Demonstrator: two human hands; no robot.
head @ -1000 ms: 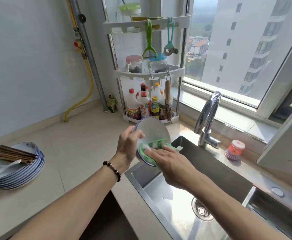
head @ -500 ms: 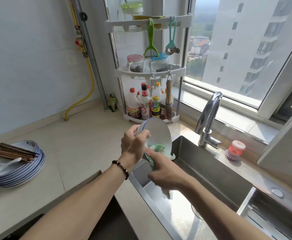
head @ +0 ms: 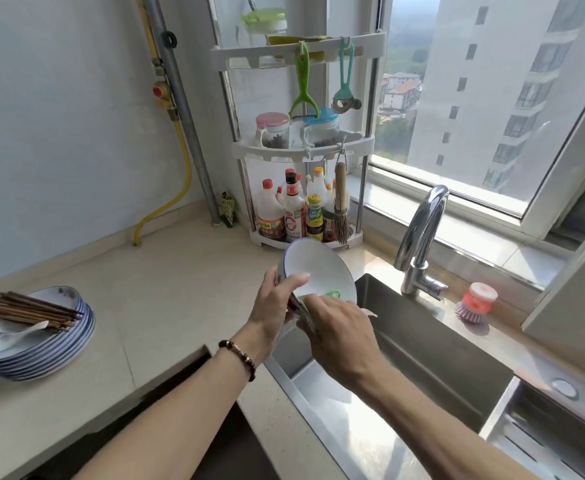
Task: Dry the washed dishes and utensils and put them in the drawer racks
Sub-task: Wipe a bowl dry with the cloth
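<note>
While my left hand point(head: 277, 306) grips the white bowl point(head: 319, 268) by its rim, thumb hooked over the edge and fingers behind, my right hand point(head: 339, 327) pinches the green cloth point(head: 334, 294) against the bowl's near lower edge. To dry it well, I judge I should keep the bowl tilted over the sink point(head: 422, 344) so drips fall there, turn it bit by bit with my left hand, and sweep the cloth round the inside and then the outer wall and foot. I should hold it firmly, since wet glaze may slip. The bowl sits between both hands, just above the sink's left near corner. Far to the left on the counter point(head: 152, 306) wait the stacked plates point(head: 41, 355) with chopsticks point(head: 27, 308) and a spoon point(head: 17, 336) on top.
</note>
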